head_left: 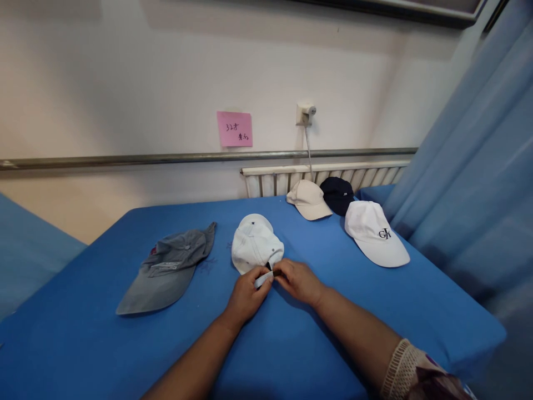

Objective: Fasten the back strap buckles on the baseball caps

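A pale, nearly white baseball cap [254, 244] lies on the blue-covered bed [175, 355], its brim pointing away from me and its back strap toward me. My left hand [247, 294] pinches the light strap [264, 279] from the left. From the right, the fingers of my right hand [297, 279] are closed at the strap's dark fastening. The fingertips of both hands nearly meet there, which partly hides the fastening. To the left of the hands rests a faded grey-blue cap [175, 266], brim toward me.
At the back right sit a beige cap [308, 197], a navy cap [338, 194] and a white cap [366, 222] with black letters. Behind the bed are a radiator [266, 183], a metal rail [166, 159] and a plugged-in socket [303, 114]. A blue curtain [474, 166] hangs at right.
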`<state>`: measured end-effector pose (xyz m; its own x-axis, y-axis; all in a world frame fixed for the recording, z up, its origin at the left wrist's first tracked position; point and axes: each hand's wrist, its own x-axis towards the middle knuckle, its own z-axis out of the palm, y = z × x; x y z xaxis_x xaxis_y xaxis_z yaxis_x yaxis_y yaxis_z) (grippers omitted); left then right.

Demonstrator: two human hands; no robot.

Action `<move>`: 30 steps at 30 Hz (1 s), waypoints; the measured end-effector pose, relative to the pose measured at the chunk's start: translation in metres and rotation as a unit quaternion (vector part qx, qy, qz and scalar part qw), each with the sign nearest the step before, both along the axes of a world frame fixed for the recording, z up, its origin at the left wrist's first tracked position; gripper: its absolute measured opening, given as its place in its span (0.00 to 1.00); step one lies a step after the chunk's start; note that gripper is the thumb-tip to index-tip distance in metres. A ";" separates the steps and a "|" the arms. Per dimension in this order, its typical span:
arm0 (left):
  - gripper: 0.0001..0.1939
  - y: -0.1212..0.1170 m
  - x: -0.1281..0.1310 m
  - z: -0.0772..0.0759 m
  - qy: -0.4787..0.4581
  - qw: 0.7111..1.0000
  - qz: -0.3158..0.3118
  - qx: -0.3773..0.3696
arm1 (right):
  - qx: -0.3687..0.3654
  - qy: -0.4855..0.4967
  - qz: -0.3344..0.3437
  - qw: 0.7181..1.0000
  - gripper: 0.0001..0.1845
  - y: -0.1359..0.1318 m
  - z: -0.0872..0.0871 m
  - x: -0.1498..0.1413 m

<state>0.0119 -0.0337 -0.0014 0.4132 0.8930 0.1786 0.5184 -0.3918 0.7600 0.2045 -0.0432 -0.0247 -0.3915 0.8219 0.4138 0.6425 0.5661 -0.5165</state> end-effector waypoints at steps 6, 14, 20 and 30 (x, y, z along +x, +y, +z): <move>0.10 0.000 -0.004 0.000 -0.016 0.999 0.013 0.027 | 0.015 0.006 -0.004 1.000 0.08 0.001 0.000 0.004; 0.12 0.000 -0.001 -0.006 -0.002 1.000 0.014 0.010 | 0.005 0.000 0.009 1.000 0.07 0.001 -0.001 0.001; 0.11 -0.001 0.001 -0.003 0.011 1.000 0.006 0.021 | 0.005 0.000 0.007 1.000 0.07 0.001 -0.002 0.000; 0.10 -0.004 -0.002 0.005 0.011 0.998 0.040 0.045 | 0.008 0.015 0.005 1.000 0.08 0.000 -0.001 0.003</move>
<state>0.0096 -0.0373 0.0034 0.3455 0.9044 0.2505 0.5679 -0.4140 0.7114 0.2079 -0.0434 -0.0258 -0.3865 0.8114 0.4384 0.6220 0.5803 -0.5258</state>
